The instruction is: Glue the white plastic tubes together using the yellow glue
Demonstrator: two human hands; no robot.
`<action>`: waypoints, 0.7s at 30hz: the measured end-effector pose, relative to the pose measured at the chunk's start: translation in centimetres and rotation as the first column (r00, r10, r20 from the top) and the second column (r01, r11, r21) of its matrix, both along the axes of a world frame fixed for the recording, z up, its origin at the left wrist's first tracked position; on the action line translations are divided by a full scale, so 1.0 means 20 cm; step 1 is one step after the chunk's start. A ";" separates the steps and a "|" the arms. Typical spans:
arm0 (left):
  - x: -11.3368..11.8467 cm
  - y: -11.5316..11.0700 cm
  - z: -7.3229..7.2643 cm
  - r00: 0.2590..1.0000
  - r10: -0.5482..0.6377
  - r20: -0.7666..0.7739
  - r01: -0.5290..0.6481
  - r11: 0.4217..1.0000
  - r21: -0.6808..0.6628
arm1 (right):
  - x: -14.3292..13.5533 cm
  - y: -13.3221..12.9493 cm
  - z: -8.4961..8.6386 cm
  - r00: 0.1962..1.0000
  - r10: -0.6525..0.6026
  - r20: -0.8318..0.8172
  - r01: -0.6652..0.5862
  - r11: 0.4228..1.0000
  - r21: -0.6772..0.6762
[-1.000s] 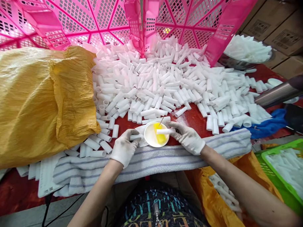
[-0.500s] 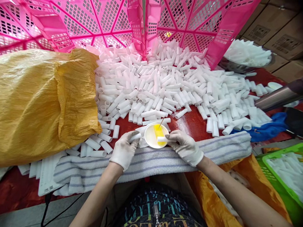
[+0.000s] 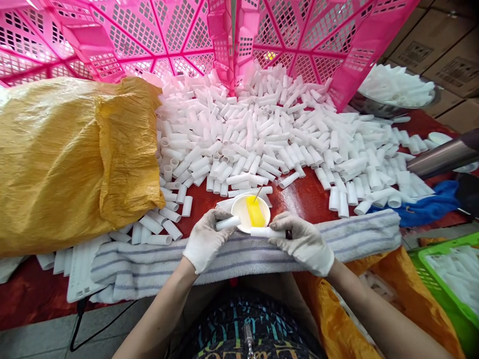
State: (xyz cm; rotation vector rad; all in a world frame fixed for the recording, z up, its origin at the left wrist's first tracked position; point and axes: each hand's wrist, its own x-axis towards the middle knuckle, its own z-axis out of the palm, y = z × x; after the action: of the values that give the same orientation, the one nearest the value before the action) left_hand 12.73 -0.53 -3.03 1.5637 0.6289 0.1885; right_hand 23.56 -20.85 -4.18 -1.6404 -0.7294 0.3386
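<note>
My left hand (image 3: 206, 240), in a pale work glove, pinches a short white plastic tube (image 3: 228, 223) whose end points to the right. My gloved right hand (image 3: 302, 242) grips another white tube (image 3: 264, 232), held level with its free end pointing left. Between the hands stands a small white bowl (image 3: 240, 217) with a yellow block (image 3: 255, 212) inside and a thin stick (image 3: 258, 194) rising from it. The right-hand tube crosses in front of the bowl's near rim. Both tubes are apart from each other.
A large heap of white tubes (image 3: 249, 127) covers the red table before pink crates (image 3: 162, 35). A yellow sack (image 3: 67, 163) lies at left. A striped towel (image 3: 244, 255) lines the near edge. At right are a metal basin (image 3: 379, 107), a metal pole (image 3: 448, 155) and a green basket (image 3: 456, 265).
My right hand has drawn its tube from over the yellow block toward me and slightly right. The left hand's tube has turned and sits nearer the bowl's rim. The view has shifted slightly.
</note>
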 end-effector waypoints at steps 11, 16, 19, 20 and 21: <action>-0.03 -0.11 0.13 0.958 -0.283 -0.042 0.283 0.959 0.011 | -0.01 0.04 0.16 0.978 -0.108 -0.180 0.068 0.975 -0.212; -0.02 -0.22 0.13 0.886 -0.369 -0.282 0.417 0.899 0.135 | -0.13 0.01 0.18 0.873 0.117 0.474 0.049 0.945 -0.324; 0.00 -0.36 0.14 0.917 -0.294 -0.271 0.357 0.908 0.222 | -0.18 0.04 0.18 0.766 0.010 0.643 0.215 0.939 -0.270; 0.00 -0.40 0.15 0.931 -0.282 -0.233 0.338 0.905 0.257 | -0.19 0.03 0.19 0.765 -0.044 0.642 0.268 0.929 -0.256; 0.00 -0.43 0.16 0.934 -0.303 -0.189 0.347 0.894 0.282 | -0.19 0.01 0.19 0.796 -0.086 0.600 0.295 0.920 -0.259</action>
State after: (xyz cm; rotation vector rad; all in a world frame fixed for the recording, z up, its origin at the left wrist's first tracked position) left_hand 12.70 -9.05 0.15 1.9784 0.4483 -0.0827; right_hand 19.74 -20.73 -0.29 -2.1704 -0.9808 -0.2225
